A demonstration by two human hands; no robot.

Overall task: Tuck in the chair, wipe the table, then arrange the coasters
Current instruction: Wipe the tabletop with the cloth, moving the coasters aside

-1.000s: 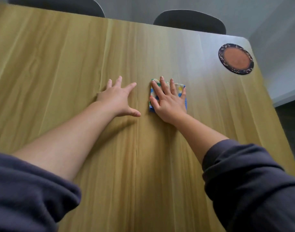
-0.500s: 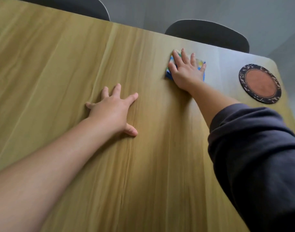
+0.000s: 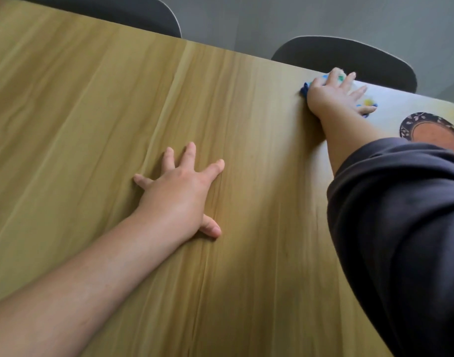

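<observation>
Two bare hands rest on the wooden table (image 3: pixel 92 124). Left hand (image 3: pixel 179 194) lies flat and open near the middle of the tabletop, fingers spread, thumb out to the side, holding nothing. Right hand (image 3: pixel 334 96) is stretched to the far edge near the far right corner, palm down with fingers spread, pressing a blue, yellow and green cloth (image 3: pixel 367 103) against the surface; the cloth shows around the fingers. Its dark sleeve (image 3: pixel 401 228) is pushed up the forearm. Just beside the cloth, at the right edge, lies a round coaster (image 3: pixel 427 132) with a dark patterned rim, partly hidden by the sleeve. Beyond the far edge stand two dark chairs (image 3: pixel 349 57), backs close to the table.
</observation>
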